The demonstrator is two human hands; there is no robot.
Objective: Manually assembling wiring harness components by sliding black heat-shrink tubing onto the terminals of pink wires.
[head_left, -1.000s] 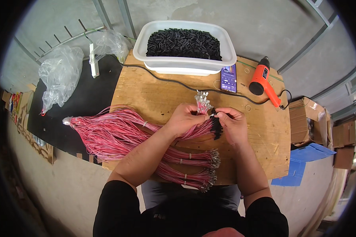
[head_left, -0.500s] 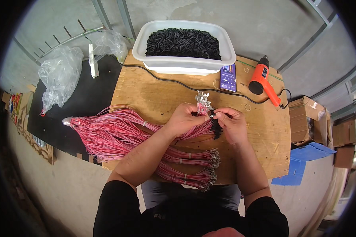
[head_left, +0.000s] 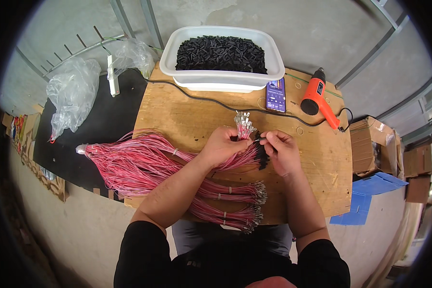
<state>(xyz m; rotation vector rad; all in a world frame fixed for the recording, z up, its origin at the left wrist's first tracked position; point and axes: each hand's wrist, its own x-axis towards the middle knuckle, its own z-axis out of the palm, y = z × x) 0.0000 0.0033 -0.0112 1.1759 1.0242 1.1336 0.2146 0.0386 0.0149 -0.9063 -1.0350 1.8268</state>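
My left hand (head_left: 222, 145) is closed around a bundle of pink and white wires (head_left: 241, 160). Bare metal terminals (head_left: 243, 123) fan out above its fingers. At the tip of one wire, close to the left thumb, my right hand (head_left: 282, 148) pinches what looks like a small black sleeve, mostly covered by the fingertips. Between the hands, several wire ends of the same bundle wear black sleeves (head_left: 262, 158). Nearer to me lie more tied wire bundles (head_left: 225, 191) with bare terminals. The long wire hank (head_left: 125, 165) stretches left to a wrapped end.
At the back, a white tub (head_left: 173, 71) holds many short black tubes (head_left: 221, 54). A phone (head_left: 276, 96) and an orange heat gun (head_left: 317, 96) lie to its right. A black cord (head_left: 211, 99) crosses the wooden table (head_left: 321, 177). Plastic bags (head_left: 74, 93) sit at the left.
The bright terminal that showed between my fingertips is now hidden, and dark material shows there. Both hands have otherwise barely moved.
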